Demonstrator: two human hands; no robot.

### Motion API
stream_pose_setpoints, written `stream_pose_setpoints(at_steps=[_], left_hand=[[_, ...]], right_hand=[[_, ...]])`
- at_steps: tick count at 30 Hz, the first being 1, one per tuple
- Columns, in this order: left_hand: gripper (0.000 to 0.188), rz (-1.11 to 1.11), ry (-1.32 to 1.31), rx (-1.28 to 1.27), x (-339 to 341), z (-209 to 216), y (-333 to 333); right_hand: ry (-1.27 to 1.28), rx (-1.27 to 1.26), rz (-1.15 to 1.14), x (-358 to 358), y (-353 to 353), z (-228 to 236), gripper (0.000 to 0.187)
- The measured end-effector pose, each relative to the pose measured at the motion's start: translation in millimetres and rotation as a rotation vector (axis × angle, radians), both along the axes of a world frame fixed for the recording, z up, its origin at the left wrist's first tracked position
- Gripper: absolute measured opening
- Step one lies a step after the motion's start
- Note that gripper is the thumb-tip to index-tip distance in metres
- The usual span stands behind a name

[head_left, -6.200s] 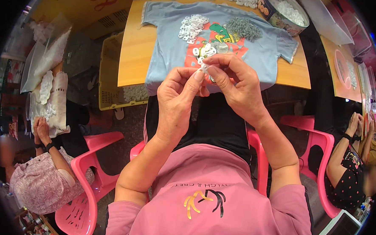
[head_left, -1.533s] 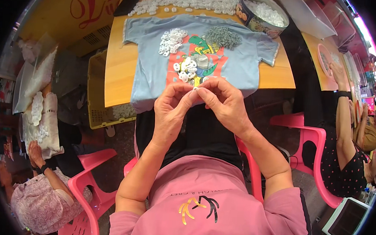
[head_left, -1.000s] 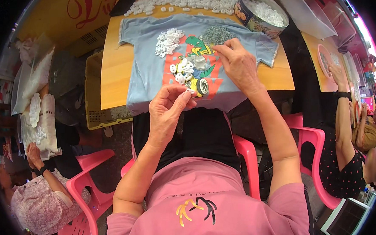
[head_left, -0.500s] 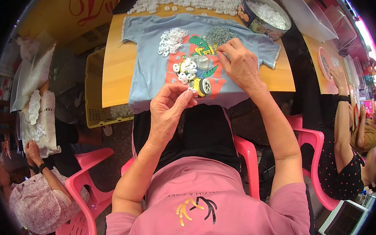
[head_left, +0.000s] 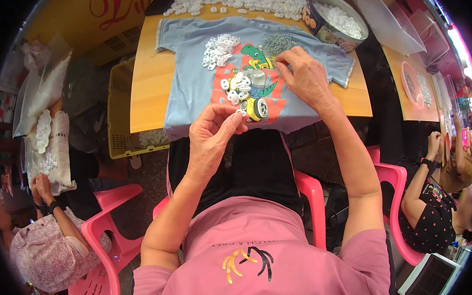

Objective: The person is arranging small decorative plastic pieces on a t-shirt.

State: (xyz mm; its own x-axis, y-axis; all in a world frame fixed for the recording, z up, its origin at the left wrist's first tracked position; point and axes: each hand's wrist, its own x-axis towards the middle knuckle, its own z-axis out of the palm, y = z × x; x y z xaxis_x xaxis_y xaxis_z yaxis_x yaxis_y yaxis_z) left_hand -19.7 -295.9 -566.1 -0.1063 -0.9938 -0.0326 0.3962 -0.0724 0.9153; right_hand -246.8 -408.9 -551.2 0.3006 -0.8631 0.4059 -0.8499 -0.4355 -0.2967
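Note:
My left hand [head_left: 214, 129] pinches a small white oval plastic piece [head_left: 241, 113] between thumb and forefinger, just above the near edge of a blue-grey T-shirt [head_left: 188, 83] spread over the table. My right hand [head_left: 305, 76] hovers at a heap of tiny grey metal parts [head_left: 280, 44], its thumb and forefinger drawn together; what they hold, if anything, is too small to make out. Between the hands, a loose cluster of white oval pieces [head_left: 238, 86] lies on the shirt's dinosaur print. Another heap of white pieces [head_left: 220, 49] lies farther left on the shirt.
Many more white pieces [head_left: 249, 1] cover the wooden table's [head_left: 147, 100] far side. A round tin [head_left: 336, 19] full of them stands at the far right. A yellow crate [head_left: 122, 104] sits left of the table. Co-workers sit on pink chairs [head_left: 109, 231] at both sides.
My right hand stays by the metal heap with barely a shift, and my left hand keeps its pinch. The co-worker at right has drawn an arm back from the pink basket.

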Motion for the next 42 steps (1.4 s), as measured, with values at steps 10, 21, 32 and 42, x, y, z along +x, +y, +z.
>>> stream_pose_setpoints(at_steps=[10,21,32,42], left_hand=[[0.015,-0.003,-0.015,0.016,2.5,0.2,-0.9],[0.015,-0.001,-0.045,0.015,6.5,-0.3,-0.6],[0.015,0.009,0.029,0.059,8.6,-0.7,-3.2],[0.016,0.021,0.147,0.109,9.2,6.4,-1.7]], right_hand=[[0.141,0.132,-0.035,5.0,-11.2,10.6,0.016],[0.298,0.313,0.041,7.6,-16.1,31.0,0.018],[0.341,0.038,0.137,16.1,-8.2,16.4,0.017],[-0.377,0.160,0.249,23.4,35.5,25.5,0.022]])
